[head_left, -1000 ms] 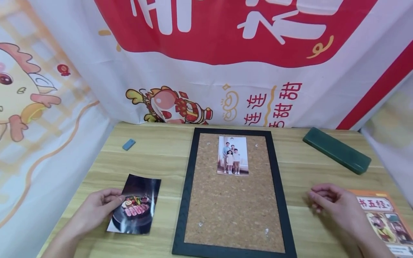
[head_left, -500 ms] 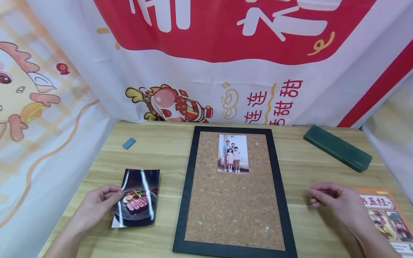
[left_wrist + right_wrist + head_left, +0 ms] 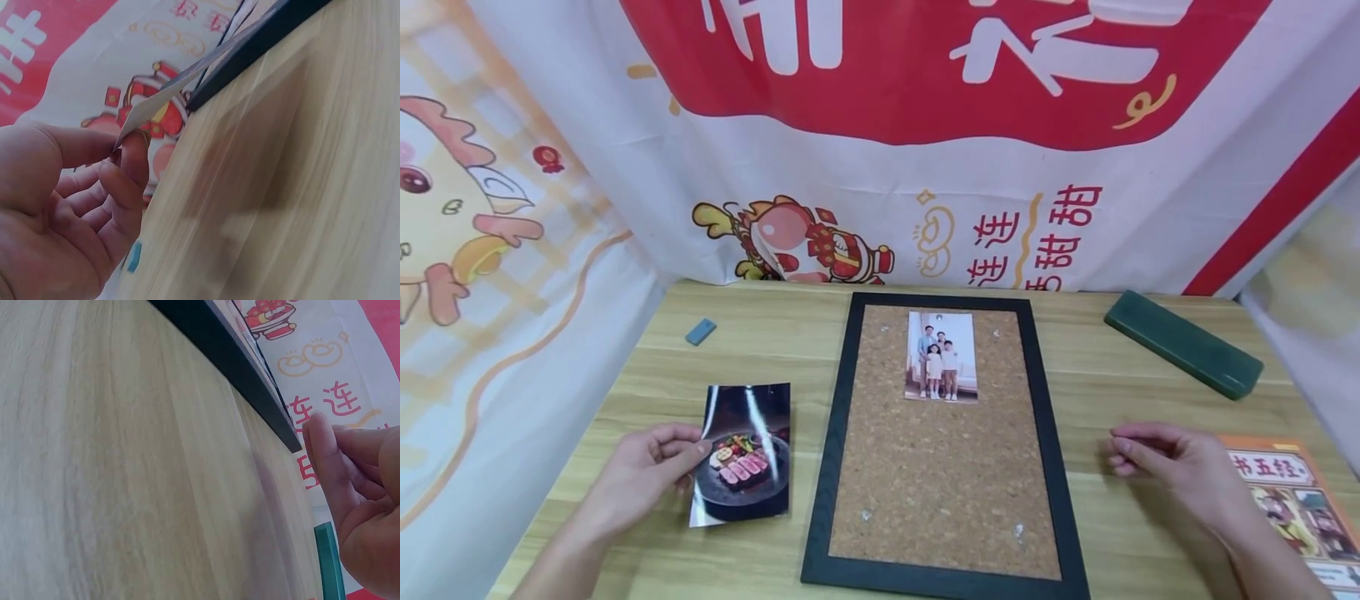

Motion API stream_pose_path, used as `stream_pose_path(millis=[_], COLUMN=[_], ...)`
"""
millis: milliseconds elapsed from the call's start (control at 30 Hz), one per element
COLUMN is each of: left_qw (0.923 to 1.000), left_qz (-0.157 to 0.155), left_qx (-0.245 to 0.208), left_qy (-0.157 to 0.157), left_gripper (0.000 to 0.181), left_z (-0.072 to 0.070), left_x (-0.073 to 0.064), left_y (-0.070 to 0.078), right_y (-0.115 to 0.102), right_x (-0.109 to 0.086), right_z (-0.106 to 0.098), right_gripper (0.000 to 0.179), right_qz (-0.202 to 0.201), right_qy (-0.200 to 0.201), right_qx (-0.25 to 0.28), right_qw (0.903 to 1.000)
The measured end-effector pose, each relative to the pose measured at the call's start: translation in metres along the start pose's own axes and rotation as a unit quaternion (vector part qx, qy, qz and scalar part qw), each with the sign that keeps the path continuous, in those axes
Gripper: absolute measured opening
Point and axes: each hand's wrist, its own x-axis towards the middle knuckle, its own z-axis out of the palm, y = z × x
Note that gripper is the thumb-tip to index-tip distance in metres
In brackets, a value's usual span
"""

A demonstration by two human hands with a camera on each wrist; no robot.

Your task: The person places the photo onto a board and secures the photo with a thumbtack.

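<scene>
My left hand (image 3: pixel 643 475) pinches a photo of sliced steak on a dark plate (image 3: pixel 748 467) by its left edge, between thumb and fingers. The left wrist view shows the photo (image 3: pixel 156 106) edge-on, raised above the table with its shadow below. A black-framed cork board (image 3: pixel 947 475) lies right of the photo. Near its top a family photo (image 3: pixel 942 358) is fixed by a pin (image 3: pixel 939 317). My right hand (image 3: pixel 1183 471) hovers right of the board, fingers loosely bent. No object shows between its fingertips in the right wrist view.
Clear pins (image 3: pixel 1018 532) sit near the cork's corners. A green case (image 3: pixel 1183 343) lies at the back right, and a small blue block (image 3: pixel 701 332) at the back left. An orange-covered book (image 3: pixel 1285 500) is partly under my right forearm. A printed cloth (image 3: pixel 880 192) hangs behind the table.
My left hand has carried the steak photo up and rightward, closer to the board. The right hand has shifted slightly left. The board and its photo have stayed in place.
</scene>
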Motion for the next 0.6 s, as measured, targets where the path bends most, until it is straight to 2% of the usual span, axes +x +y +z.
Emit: stream_pose_path(millis=[167,367,600], left_qw=[0.9991,0.9958,0.9901], left_qz=[0.018,0.045,0.055], left_qx=[-0.032,-0.049,-0.071], left_qy=[-0.021,-0.063,-0.109], left_gripper=[0.032,0.032,0.032], left_z=[0.015,0.031,0.049], left_x=[0.001,0.009,0.018], left_y=[0.012,0.030,0.047], right_y=[-0.011,-0.027,-0.040], right_x=[-0.001,0.001,0.007], right_z=[0.006,0.018,0.030], right_gripper=[0.031,0.027,0.026], right_qz=[-0.016,-0.068,-0.057], right_qy=[0.002,-0.008,-0.016], right_qx=[-0.019,0.011,0.001], right_qw=[0.9997,0.9976,0.9983])
